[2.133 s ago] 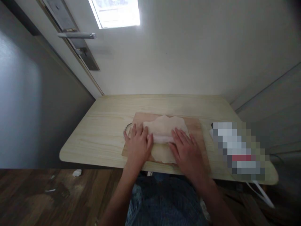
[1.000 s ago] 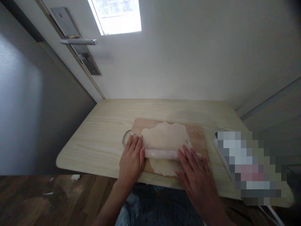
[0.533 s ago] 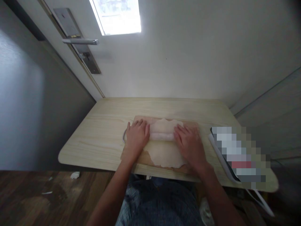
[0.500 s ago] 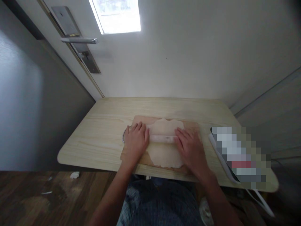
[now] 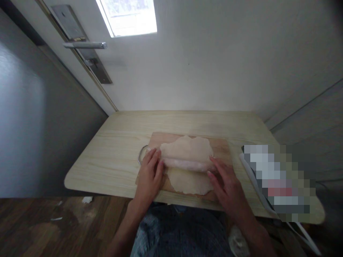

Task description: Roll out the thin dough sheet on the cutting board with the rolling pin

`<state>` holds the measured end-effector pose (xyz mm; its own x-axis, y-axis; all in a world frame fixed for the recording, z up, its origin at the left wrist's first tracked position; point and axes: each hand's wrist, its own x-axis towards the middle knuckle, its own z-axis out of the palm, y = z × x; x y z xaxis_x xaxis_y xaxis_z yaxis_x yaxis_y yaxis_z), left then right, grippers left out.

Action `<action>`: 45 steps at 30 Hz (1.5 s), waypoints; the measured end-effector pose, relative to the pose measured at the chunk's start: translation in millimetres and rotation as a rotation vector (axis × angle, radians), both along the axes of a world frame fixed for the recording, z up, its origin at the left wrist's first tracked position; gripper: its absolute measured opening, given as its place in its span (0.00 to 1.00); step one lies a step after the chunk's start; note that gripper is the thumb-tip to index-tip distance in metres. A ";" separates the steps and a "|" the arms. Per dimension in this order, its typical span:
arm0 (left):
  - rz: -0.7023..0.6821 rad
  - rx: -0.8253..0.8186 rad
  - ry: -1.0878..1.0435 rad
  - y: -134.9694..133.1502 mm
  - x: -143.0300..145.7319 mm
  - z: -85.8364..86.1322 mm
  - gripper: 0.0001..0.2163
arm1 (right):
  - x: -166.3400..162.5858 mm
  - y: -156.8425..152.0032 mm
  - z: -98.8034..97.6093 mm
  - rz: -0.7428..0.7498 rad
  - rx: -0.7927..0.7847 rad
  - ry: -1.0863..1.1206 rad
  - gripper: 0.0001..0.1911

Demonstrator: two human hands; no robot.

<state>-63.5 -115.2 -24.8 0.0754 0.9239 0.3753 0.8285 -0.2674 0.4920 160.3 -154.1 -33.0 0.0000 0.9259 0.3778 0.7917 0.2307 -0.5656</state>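
Observation:
A flat, ragged-edged sheet of dough [image 5: 191, 146] lies on a wooden cutting board [image 5: 224, 146]. Across its middle rests a pale, floury rolling pin [image 5: 184, 164], tilted slightly down toward the right. My left hand [image 5: 150, 171] grips the pin's left end, beside the board's metal handle [image 5: 139, 155]. At the other end, my right hand [image 5: 226, 180] has its fingers and thumb on either side of the pin. The pin's ends are partly covered by my hands. Dough shows both beyond the pin and on the side nearer my body.
The board sits on a light wooden table [image 5: 107, 150] against a white door [image 5: 214, 71] with a metal handle [image 5: 85, 45]. On the right lies a pixelated item [image 5: 273, 178] with a white cable [image 5: 308, 237]. White scraps [image 5: 87, 200] dot the floor.
The rolling pin and both hands have come toward my body, and the pin now slants down to the right. My hands sit farther out toward its ends. The view has shifted slightly.

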 end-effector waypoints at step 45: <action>-0.079 -0.256 0.503 110.5 32.2 19.3 0.25 | -8.2 123.4 24.7 -0.166 -0.242 -0.459 0.26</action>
